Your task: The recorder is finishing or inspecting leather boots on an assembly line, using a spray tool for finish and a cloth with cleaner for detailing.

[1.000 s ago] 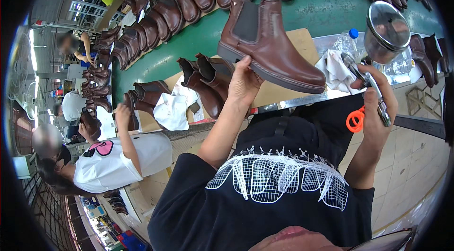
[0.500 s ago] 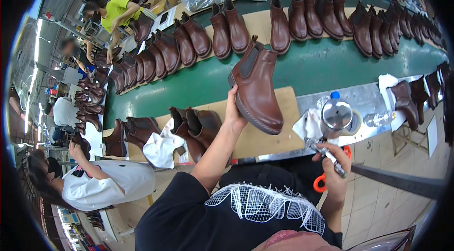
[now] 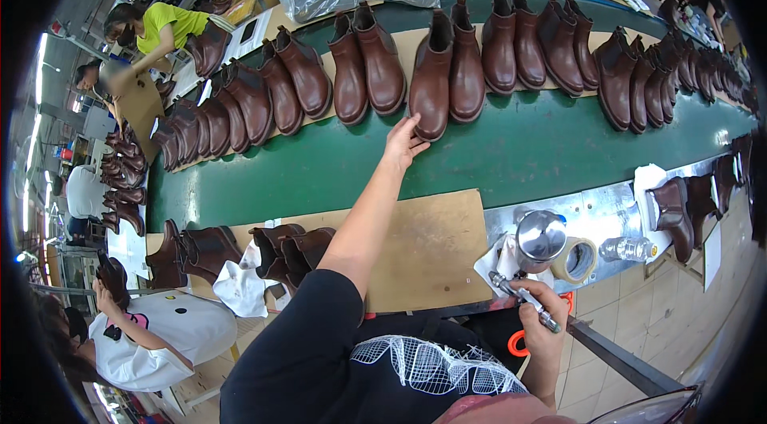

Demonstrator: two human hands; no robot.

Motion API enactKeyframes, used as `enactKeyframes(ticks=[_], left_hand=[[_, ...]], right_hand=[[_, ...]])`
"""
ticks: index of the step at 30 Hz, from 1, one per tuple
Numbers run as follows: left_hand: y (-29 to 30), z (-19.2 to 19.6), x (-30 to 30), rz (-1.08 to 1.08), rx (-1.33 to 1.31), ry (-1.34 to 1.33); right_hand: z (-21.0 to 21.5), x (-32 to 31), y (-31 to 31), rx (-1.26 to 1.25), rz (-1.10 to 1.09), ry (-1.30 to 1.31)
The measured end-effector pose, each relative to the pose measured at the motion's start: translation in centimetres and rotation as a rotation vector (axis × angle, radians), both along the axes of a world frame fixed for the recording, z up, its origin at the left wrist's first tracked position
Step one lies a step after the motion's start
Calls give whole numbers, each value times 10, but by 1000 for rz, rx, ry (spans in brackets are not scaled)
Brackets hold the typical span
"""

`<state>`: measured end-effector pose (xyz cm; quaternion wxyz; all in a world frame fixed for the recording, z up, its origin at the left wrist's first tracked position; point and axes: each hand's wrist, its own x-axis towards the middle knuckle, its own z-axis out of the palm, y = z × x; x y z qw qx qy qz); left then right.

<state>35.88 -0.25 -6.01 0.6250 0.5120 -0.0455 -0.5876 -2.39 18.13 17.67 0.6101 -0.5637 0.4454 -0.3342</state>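
Observation:
My left hand (image 3: 403, 143) reaches across the green table and grips the toe of a brown leather ankle boot (image 3: 431, 76). That boot stands upright beside a matching boot (image 3: 466, 72) in the far row. Low on the right, my right hand (image 3: 546, 318) is closed round a metal spray gun (image 3: 527, 304). Its shiny round cup (image 3: 541, 236) rises over a white cloth (image 3: 487, 264) on the metal worktop.
Brown boots line cardboard along the green table (image 3: 319, 164). Nearer are bare cardboard (image 3: 435, 256), more boots (image 3: 208, 248), a white cloth (image 3: 240, 288), a tape roll (image 3: 575, 258) and a clear bottle (image 3: 627, 249). Other people work at left.
My left hand has carried the boot away from me and set it in the far row, next to its match. The right hand, still holding the spray gun, has shifted slightly left and lower.

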Motion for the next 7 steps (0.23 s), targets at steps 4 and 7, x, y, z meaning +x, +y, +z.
enactKeyframes(ticks=[4,7], left_hand=[[-28,-7,-8,111,51,-109],[-47,-12,4,179,-12,-104]], right_hand=[[-8,8,-6,21,29,-10],[-16,14,-4,55,48,-24]])
